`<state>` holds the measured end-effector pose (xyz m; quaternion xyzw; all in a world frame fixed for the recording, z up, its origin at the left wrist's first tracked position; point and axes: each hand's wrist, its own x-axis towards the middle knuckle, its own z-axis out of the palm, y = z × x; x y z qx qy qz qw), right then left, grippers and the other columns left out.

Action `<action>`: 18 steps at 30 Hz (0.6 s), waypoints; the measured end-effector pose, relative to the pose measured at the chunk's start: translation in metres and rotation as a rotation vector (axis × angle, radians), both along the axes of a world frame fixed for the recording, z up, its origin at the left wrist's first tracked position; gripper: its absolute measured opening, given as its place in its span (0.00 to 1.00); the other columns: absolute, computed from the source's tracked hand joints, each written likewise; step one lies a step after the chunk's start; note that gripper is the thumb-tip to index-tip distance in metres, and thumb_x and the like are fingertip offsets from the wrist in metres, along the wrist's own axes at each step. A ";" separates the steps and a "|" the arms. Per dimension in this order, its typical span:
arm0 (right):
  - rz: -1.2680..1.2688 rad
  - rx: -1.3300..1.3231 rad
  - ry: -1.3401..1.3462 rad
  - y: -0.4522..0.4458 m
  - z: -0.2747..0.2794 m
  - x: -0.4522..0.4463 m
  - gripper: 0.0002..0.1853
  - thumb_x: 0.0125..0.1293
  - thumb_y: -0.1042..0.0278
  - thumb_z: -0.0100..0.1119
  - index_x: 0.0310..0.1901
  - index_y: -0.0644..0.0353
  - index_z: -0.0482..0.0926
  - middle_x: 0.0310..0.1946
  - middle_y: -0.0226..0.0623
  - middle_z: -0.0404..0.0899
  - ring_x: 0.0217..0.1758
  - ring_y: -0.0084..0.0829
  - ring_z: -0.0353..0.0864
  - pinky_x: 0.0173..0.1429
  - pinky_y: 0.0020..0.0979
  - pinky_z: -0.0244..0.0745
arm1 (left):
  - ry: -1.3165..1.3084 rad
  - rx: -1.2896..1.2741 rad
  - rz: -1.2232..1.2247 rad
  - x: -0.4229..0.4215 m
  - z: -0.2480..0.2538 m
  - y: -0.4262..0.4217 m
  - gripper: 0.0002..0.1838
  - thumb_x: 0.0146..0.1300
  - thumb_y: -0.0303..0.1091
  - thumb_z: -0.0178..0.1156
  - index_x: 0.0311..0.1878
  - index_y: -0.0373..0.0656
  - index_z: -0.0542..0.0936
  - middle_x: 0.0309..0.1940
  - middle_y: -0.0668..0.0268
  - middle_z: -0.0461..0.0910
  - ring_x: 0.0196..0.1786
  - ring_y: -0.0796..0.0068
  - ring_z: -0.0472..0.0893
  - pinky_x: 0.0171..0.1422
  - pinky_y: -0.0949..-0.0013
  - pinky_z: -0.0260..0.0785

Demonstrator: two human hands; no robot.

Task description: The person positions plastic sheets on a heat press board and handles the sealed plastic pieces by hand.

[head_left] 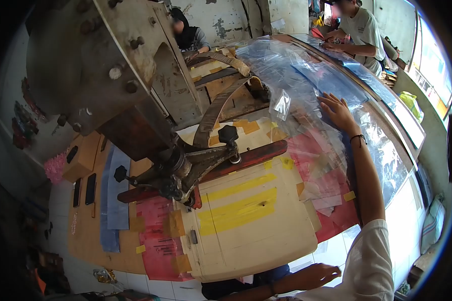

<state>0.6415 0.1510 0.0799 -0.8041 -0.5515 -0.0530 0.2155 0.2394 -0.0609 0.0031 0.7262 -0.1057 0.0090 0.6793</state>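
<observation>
My right hand [338,114] reaches out to the right with fingers spread, resting on a pile of clear plastic sheets [306,75]. A dark band circles that wrist. My left hand [314,276] hangs low near the front edge, loosely curled, with nothing visible in it. In front of me lies a cream board [246,236] with yellow tape strips [241,203] and pencil lines. Above its far side sits the press's red bar [256,156], held by a dark metal bracket with black knobs [228,134].
The large metal press head [135,65] fills the upper left. Red sheeting [158,241] edges the board. Blue strips [116,200] and a phone-like black object [90,188] lie on the left. Two people work behind, one beside a long sheet-covered table [386,105].
</observation>
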 end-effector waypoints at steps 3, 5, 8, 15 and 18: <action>0.087 0.020 0.035 0.003 -0.001 0.002 0.26 0.78 0.38 0.47 0.67 0.42 0.79 0.73 0.35 0.72 0.84 0.40 0.56 0.85 0.55 0.42 | 0.019 0.025 0.103 -0.033 -0.014 0.004 0.16 0.82 0.38 0.47 0.57 0.40 0.81 0.46 0.55 0.86 0.47 0.48 0.85 0.56 0.53 0.78; 0.112 0.042 0.055 0.003 0.000 0.006 0.25 0.78 0.41 0.49 0.65 0.44 0.81 0.71 0.35 0.76 0.83 0.40 0.58 0.86 0.54 0.43 | 0.044 0.003 0.329 -0.064 0.019 0.017 0.19 0.80 0.46 0.52 0.52 0.42 0.84 0.37 0.61 0.85 0.38 0.64 0.83 0.46 0.60 0.75; 0.123 0.093 0.077 0.004 0.000 0.006 0.22 0.77 0.44 0.53 0.62 0.46 0.83 0.66 0.37 0.80 0.80 0.41 0.63 0.84 0.50 0.48 | 0.151 0.157 0.655 -0.113 0.087 0.039 0.18 0.77 0.48 0.57 0.49 0.43 0.86 0.37 0.65 0.84 0.39 0.68 0.82 0.48 0.60 0.74; 0.077 0.524 0.070 0.010 0.027 0.006 0.20 0.75 0.47 0.58 0.50 0.55 0.88 0.49 0.46 0.88 0.54 0.49 0.87 0.58 0.43 0.79 | -0.156 -0.203 1.093 -0.184 0.068 0.046 0.22 0.80 0.46 0.51 0.43 0.34 0.82 0.23 0.60 0.77 0.23 0.73 0.72 0.30 0.68 0.64; 0.022 0.530 0.109 0.014 0.057 -0.005 0.17 0.74 0.51 0.60 0.50 0.55 0.88 0.48 0.43 0.89 0.53 0.44 0.88 0.58 0.41 0.79 | -0.203 0.010 1.307 -0.191 0.070 0.050 0.22 0.79 0.45 0.51 0.42 0.36 0.85 0.24 0.65 0.76 0.23 0.80 0.71 0.29 0.75 0.59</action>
